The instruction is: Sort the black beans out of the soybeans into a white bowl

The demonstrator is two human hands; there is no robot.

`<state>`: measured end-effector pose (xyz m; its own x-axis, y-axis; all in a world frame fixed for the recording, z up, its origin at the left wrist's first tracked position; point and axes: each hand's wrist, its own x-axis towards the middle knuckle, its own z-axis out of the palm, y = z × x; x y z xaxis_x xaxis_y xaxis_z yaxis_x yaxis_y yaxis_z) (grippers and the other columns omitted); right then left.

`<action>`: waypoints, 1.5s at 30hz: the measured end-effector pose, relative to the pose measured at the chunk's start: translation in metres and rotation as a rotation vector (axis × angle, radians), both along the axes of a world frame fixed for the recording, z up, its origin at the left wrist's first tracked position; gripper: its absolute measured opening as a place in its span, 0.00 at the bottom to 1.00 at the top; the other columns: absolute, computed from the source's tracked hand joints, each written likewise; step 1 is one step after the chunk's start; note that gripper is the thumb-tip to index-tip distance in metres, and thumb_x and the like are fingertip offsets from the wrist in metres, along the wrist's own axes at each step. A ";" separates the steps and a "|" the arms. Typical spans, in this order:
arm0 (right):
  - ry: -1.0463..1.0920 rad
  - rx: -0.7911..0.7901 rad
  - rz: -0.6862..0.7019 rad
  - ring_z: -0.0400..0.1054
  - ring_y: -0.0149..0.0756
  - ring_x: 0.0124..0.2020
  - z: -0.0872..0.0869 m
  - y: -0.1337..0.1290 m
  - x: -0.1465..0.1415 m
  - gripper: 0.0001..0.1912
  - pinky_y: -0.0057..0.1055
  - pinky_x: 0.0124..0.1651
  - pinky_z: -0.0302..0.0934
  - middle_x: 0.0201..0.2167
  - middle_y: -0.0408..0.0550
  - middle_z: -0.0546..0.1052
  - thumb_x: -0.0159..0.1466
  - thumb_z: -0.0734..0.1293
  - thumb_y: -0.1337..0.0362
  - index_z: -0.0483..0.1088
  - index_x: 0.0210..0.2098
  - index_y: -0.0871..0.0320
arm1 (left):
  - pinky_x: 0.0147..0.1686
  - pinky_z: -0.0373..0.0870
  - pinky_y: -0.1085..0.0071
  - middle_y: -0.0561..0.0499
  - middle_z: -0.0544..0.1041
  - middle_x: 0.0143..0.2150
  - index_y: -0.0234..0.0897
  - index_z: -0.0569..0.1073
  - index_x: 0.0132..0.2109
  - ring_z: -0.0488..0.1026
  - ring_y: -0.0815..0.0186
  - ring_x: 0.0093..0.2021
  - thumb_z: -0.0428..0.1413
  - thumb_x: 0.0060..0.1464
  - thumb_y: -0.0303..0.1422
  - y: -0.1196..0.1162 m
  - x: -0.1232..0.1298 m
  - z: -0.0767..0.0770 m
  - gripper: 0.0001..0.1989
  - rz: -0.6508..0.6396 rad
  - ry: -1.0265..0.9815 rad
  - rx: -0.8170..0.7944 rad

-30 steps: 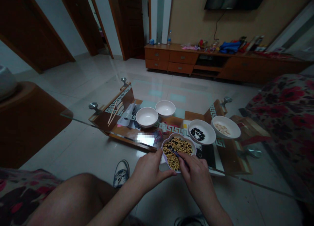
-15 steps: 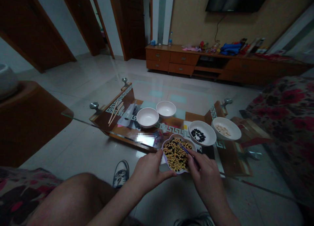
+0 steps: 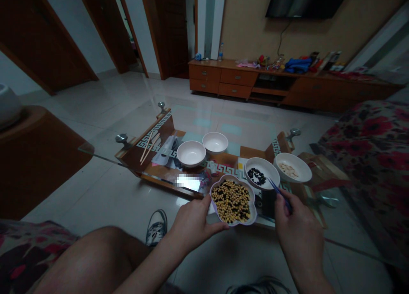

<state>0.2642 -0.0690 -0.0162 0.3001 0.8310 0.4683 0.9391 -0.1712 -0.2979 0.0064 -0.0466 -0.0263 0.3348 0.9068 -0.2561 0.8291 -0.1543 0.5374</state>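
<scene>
My left hand [image 3: 194, 221] grips the near left rim of a flower-shaped bowl [image 3: 252, 215] filled with yellow and black beans. My right hand [image 3: 297, 230] is closed on blue tweezers [image 3: 280, 194], whose tips are over the near right side of a white bowl [image 3: 271, 179] holding black beans. Whether the tips pinch a bean is too small to tell. Right of it is another white bowl [image 3: 303, 174] with pale pieces inside. Two white bowls with nothing in them, one nearer [image 3: 191, 153] and one farther [image 3: 215, 142], stand behind the flower-shaped bowl to the left.
The bowls are on a glass table [image 3: 128, 168]. Chopsticks [image 3: 149, 148] lie at its left, and a bright phone-like screen [image 3: 188, 182] shows near its front edge. A wooden cabinet [image 3: 236, 83] stands along the far wall, with a bottle [image 3: 220, 51] on top.
My right hand has moved right with the tweezers, from over the flower-shaped bowl to the bowl of black beans. My left hand has stayed on the rim.
</scene>
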 end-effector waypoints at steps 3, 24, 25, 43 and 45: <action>0.028 -0.020 -0.022 0.72 0.46 0.27 0.003 0.000 -0.002 0.27 0.37 0.30 0.57 0.27 0.56 0.79 0.70 0.54 0.50 0.78 0.47 0.62 | 0.37 0.72 0.61 0.44 0.82 0.40 0.40 0.74 0.52 0.80 0.48 0.41 0.61 0.51 0.61 0.000 0.000 0.001 0.33 -0.004 0.003 -0.002; 0.254 -0.353 0.496 0.78 0.41 0.34 -0.021 -0.004 -0.017 0.14 0.33 0.37 0.69 0.34 0.50 0.82 0.68 0.61 0.57 0.77 0.40 0.54 | 0.37 0.73 0.61 0.45 0.82 0.39 0.40 0.74 0.51 0.80 0.48 0.40 0.60 0.50 0.63 0.001 0.001 0.001 0.34 -0.003 0.063 -0.012; 0.248 -0.347 0.498 0.78 0.41 0.34 -0.022 -0.004 -0.017 0.14 0.33 0.37 0.69 0.34 0.50 0.82 0.68 0.61 0.57 0.77 0.40 0.54 | 0.37 0.73 0.61 0.45 0.82 0.40 0.40 0.74 0.51 0.80 0.48 0.40 0.60 0.50 0.63 0.001 0.001 0.001 0.34 -0.004 0.060 -0.010; 0.202 -0.318 0.544 0.78 0.40 0.34 -0.021 -0.003 -0.017 0.12 0.33 0.36 0.70 0.36 0.49 0.83 0.68 0.61 0.60 0.77 0.41 0.54 | 0.36 0.72 0.61 0.45 0.82 0.38 0.41 0.74 0.51 0.80 0.49 0.40 0.60 0.49 0.63 0.001 0.000 -0.001 0.34 0.000 0.060 0.002; 0.205 -0.325 0.537 0.78 0.40 0.34 -0.022 -0.003 -0.016 0.12 0.33 0.36 0.70 0.35 0.49 0.83 0.68 0.62 0.60 0.77 0.41 0.54 | 0.36 0.73 0.61 0.45 0.82 0.39 0.41 0.74 0.51 0.80 0.48 0.40 0.60 0.50 0.63 0.001 0.001 -0.001 0.34 0.004 0.058 0.001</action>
<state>0.2479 -0.0723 -0.0385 -0.1394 0.9794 0.1459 0.8485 0.1941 -0.4923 0.0072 -0.0460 -0.0271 0.3160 0.9082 -0.2743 0.8592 -0.1513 0.4887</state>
